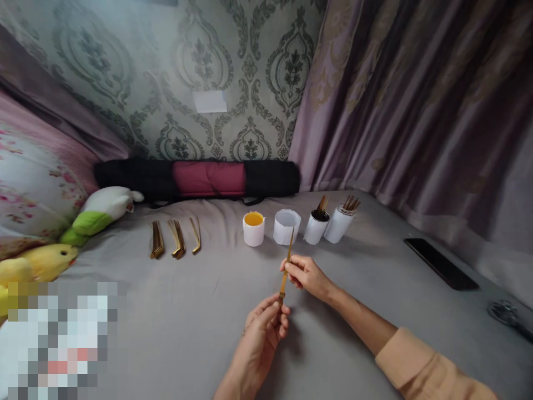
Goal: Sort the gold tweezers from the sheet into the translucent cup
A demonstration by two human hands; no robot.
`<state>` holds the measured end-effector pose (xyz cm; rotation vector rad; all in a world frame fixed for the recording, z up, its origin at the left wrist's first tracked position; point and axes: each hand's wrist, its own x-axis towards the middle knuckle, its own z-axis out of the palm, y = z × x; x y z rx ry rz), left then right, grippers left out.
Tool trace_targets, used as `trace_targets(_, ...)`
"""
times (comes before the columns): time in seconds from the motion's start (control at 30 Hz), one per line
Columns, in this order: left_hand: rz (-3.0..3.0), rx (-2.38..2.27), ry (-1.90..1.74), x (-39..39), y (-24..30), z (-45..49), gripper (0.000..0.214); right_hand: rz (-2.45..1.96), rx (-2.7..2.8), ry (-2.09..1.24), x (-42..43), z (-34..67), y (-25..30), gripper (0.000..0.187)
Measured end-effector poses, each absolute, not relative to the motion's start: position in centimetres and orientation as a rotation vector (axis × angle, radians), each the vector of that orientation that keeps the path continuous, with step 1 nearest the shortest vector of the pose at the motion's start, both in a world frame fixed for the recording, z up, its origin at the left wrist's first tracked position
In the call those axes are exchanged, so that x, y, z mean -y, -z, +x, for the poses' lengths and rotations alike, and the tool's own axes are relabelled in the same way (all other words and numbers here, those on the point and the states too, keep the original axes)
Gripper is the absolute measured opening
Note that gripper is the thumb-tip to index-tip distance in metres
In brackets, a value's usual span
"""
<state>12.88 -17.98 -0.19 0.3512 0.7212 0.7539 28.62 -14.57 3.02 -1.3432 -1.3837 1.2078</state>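
A slim golden-brown stick (288,253) tapers to a point at its upper end and has a darker knob-like part low down. My left hand (264,322) pinches it at that lower end, palm turned partly up. Higher up, the fingertips of my right hand (306,272) are closed around its middle. The stick stands tilted, its tip overlapping a white cup (281,230) behind it. To the left of that cup is a white cup with a yellow inside (254,233). On the right, a dark-lined cup (315,230) and a taller tilted white container (338,225) hold brown sticks.
Bent golden pieces lie in a left bundle (157,240), a middle bundle (177,239) and a smaller right group (195,236). A black-and-maroon bag (208,179) lies along the wall. Plush toys (100,211) sit left; a dark phone (440,264) lies right on the grey sheet (175,311).
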Motion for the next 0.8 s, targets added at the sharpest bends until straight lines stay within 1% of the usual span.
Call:
trace_targets(0.33,0.313,-0.728,-0.711,18.3,0.1,12.5,0.030,-1.356,1.341,-1.277,14.8,28.4,-2.8,0.028)
trace_targets(0.57,0.336,-0.764,-0.716,18.3,0.2,12.7,0.031,-1.345,1.325,-1.249,14.5,28.9,-2.7,0.030)
trace_targets(0.8,0.363,-0.773,-0.702,18.3,0.5,12.8,0.029,-1.323,1.289,-1.177,13.6,29.6,-3.3,0.032)
